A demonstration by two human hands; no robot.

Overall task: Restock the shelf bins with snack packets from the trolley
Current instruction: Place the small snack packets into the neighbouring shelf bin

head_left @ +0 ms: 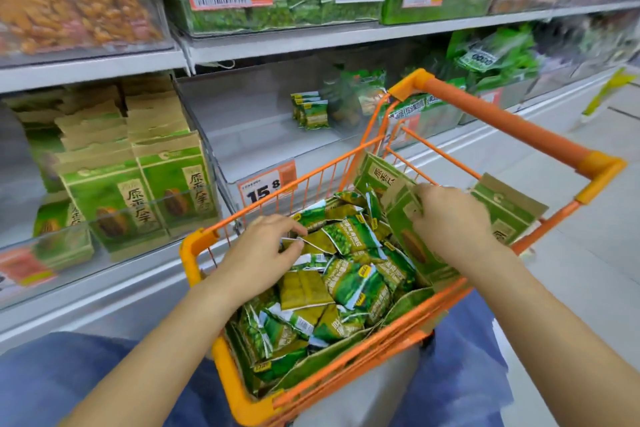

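Snack packets: a heap of small green packets [349,274] is seen filling the orange trolley [512,121], from its near corner to the middle.
Pinched packet: one small packet [313,242] lies at the top of the heap near the trolley's left rim; its long axis runs across, left to right.
Left hand: the left hand [268,250] is placed directly on that packet, whose edge is pinched between thumb and fingertips.
Right hand: the right hand [450,218] is curled round a tall green-and-brown pouch [412,236] held upright against the trolley's right side.
Key relation: the heap lies just below and to the right of the left hand, which is judged the nearer hand for the small packets.
Target bin: a nearly bare shelf bin [263,128] with a few matching packets [311,109] at its back is seen beyond the trolley's far left rim; the lift is judged to go forward and left.
Neighbouring bin: tall pouches of the same kind [138,184] are stacked in the bin at left.
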